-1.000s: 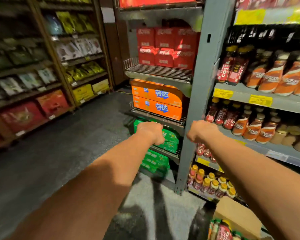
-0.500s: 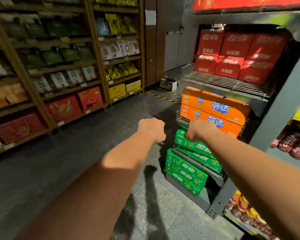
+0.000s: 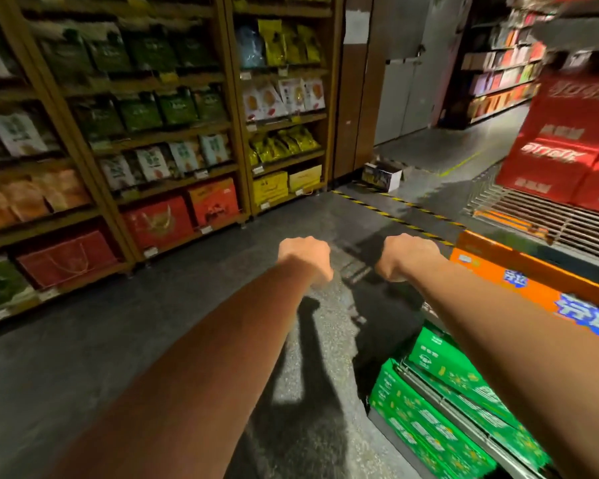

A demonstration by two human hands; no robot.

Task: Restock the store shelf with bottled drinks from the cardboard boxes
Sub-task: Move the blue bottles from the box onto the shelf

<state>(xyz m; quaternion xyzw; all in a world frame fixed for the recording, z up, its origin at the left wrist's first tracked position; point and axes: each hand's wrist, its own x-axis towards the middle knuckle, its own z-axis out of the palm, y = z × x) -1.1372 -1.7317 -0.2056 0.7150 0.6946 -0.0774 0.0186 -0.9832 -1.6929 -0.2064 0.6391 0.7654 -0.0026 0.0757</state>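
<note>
Hands empty: left hand (image 3: 305, 261) and right hand (image 3: 407, 257) both fisted, held out left of orange case (image 3: 533, 281). Bottled drinks not in view. Likely between loads; next: find box, grip bottles.

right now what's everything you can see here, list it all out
red cartons: several, red, stacked on the wire rack, upper right
wire rack: one, grey metal, under the red cartons
orange cartons: at least two, orange, right, below the rack
green cartons: several, green, lower right
wooden shelves: two units, brown, left wall
snack bags: many, green, yellow and white, on the wooden shelves
gift boxes: several, red, lowest shelves
yellow boxes: two, yellow, lowest shelf, centre
small box: one, open, on the floor
striped tape: one line, yellow-black, across the floor
left hand: fingers curled, holds nothing
right hand: fingers curled, holds nothing
</note>
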